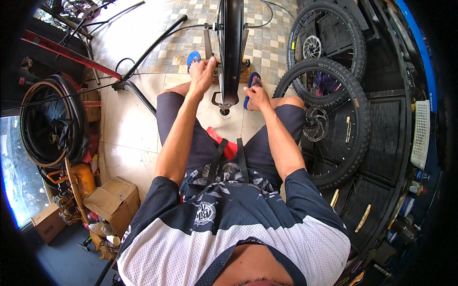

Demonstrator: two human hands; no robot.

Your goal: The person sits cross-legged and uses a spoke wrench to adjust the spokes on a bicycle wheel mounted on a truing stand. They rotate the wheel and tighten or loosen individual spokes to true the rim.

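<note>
A bicycle wheel rim (pixel 231 52) stands upright between my knees, seen edge-on, held in a wheel truing stand (pixel 208 44) with a wooden base. To the left of the rim is my left hand (pixel 202 75), its fingers curled in and mostly hidden under the back of the hand. My right hand (pixel 258 97) hovers low on the other side, above my right foot, with thumb and fingers drawn together. Whatever either hand may hold is too small or hidden to make out. Both hands look apart from the rim.
Two wheels with knobbly tyres (pixel 359 102) lean against black drawers on the right. At left are hung tyres (pixel 45 119), a cardboard box (pixel 112 202) and an orange machine (pixel 84 178). A black tubular stand (pixel 143 62) reaches across the tiles. A white basket (pixel 421 133) sits far right.
</note>
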